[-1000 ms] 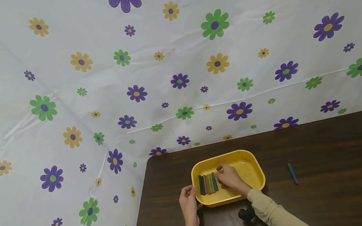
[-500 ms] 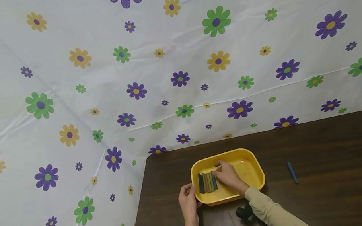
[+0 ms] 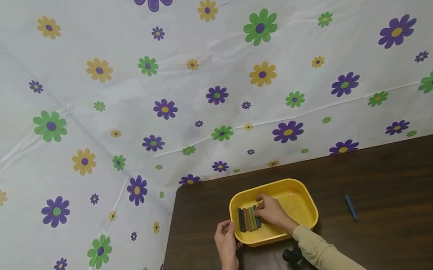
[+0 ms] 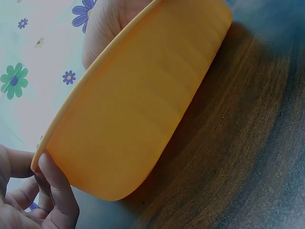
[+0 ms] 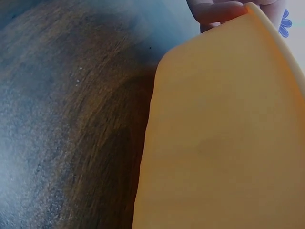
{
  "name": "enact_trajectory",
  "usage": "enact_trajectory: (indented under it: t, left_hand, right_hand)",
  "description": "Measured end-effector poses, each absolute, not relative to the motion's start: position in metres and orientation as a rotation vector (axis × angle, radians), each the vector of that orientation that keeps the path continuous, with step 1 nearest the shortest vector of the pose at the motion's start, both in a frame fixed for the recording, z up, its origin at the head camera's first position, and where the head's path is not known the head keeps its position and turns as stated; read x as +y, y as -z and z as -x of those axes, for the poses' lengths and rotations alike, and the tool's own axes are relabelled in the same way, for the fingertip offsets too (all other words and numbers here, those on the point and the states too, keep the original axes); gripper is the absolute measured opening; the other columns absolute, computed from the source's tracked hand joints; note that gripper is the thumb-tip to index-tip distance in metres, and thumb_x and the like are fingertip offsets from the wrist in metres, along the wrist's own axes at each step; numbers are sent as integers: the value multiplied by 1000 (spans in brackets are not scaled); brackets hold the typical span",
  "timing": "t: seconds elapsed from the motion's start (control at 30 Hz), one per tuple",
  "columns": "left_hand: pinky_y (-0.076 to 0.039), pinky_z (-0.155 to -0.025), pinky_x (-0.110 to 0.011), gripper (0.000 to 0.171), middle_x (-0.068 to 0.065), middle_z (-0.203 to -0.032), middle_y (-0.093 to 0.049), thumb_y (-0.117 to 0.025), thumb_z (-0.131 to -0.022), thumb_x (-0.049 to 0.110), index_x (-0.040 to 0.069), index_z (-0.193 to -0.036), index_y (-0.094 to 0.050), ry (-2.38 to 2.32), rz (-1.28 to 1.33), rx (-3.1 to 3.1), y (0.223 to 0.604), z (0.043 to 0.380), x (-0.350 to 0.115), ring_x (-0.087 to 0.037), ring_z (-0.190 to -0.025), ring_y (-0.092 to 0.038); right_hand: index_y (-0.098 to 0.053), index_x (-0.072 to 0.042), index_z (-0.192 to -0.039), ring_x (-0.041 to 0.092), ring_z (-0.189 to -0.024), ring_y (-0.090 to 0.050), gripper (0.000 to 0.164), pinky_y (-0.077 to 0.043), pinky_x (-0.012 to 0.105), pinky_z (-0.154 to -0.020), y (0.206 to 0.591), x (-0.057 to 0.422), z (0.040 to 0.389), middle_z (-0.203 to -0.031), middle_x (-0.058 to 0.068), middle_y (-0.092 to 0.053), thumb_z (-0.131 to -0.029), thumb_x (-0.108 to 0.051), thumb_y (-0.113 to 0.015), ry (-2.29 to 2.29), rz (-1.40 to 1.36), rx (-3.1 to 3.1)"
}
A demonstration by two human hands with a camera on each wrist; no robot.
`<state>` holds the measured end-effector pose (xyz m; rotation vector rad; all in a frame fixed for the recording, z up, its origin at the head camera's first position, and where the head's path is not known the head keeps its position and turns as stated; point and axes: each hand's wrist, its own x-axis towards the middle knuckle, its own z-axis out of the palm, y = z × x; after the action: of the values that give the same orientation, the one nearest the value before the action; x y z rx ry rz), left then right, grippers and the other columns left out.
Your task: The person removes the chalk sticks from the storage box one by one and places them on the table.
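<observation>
My left hand (image 3: 225, 239) pinches the near left corner of a yellow plastic tray (image 3: 307, 198). In the left wrist view, the left thumb and fingers (image 4: 59, 183) close on its rim. Inside the tray, several dark, brown, green and blue crayons (image 3: 248, 219) lie side by side at the left. My right hand (image 3: 273, 212) reaches over the near rim, its fingertips at the right end of that row, right at the blue crayon (image 3: 258, 222). Whether they pinch it I cannot tell. The tray wall (image 5: 224, 129) hides the right fingers in the right wrist view.
A single blue crayon (image 3: 350, 208) lies on the dark wooden table (image 3: 412, 206), to the right of the tray. Behind and to the left hangs a white flowered cloth (image 3: 172, 80). Dark wrist devices (image 3: 293, 255) sit at both wrists.
The right fingertips have shifted slightly left, closer against the end of the crayon row. A brown piece seen under the right hand a second ago no longer shows. The left hand stays on the rim.
</observation>
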<state>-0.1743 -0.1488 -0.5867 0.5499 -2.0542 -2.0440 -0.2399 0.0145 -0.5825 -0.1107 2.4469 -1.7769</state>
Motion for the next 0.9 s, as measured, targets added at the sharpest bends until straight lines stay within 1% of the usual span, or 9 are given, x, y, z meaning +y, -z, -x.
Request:
enact_trajectory:
  t: [0.1, 0.2, 0.33, 0.43, 0.7, 0.9]
  left_hand:
    - [-45, -50, -25, 24, -24, -104, -62, -59, -105, 13, -7, -118, -62, 2020, -570, -2063, 584, 174, -145, -21, -70, -57]
    - [-45, -50, -25, 24, -25, -105, -62, -59, -105, 13, -8, -119, -61, 2007, -583, -2068, 584, 175, -144, -21, -71, -56]
    - [-45, -49, -26, 26, -21, -104, -64, -63, -104, 17, -5, -118, -63, 2031, -567, -2050, 587, 176, -146, -20, -70, -56]
    - [-45, -49, -26, 26, -20, -103, -64, -63, -104, 17, -4, -118, -63, 2033, -565, -2047, 587, 176, -147, -20, -69, -56]
    - [-44, -49, -25, 28, -23, -105, -63, -61, -105, 15, -7, -121, -61, 2045, -558, -2050, 589, 177, -148, -19, -69, -55]
    - [-45, -49, -24, 26, -17, -100, -63, -61, -105, 16, -6, -119, -62, 2069, -537, -2040, 588, 175, -149, -17, -69, -55]
  right_hand:
    - [-58, 13, -128, 32, -84, -68, 43, -58, 45, -71, 585, 14, 241, -101, 23, -68, -88, 6, -73, 1741, 137, 2492]
    - [-59, 13, -127, 32, -86, -68, 44, -57, 45, -73, 587, 15, 244, -100, 22, -69, -86, 8, -75, 1712, 160, 2525]
    - [-59, 15, -126, 34, -87, -69, 47, -58, 45, -73, 589, 15, 246, -100, 25, -70, -83, 8, -76, 1699, 176, 2529]
    - [-60, 16, -126, 35, -89, -70, 50, -59, 45, -75, 589, 15, 248, -100, 26, -71, -81, 8, -77, 1687, 189, 2531]
    - [-61, 15, -126, 33, -91, -69, 53, -58, 45, -78, 590, 11, 249, -102, 23, -70, -77, 7, -81, 1646, 241, 2498]
    - [-62, 14, -124, 30, -90, -67, 56, -58, 46, -80, 591, 9, 251, -100, 20, -70, -73, 8, -84, 1559, 289, 2536]
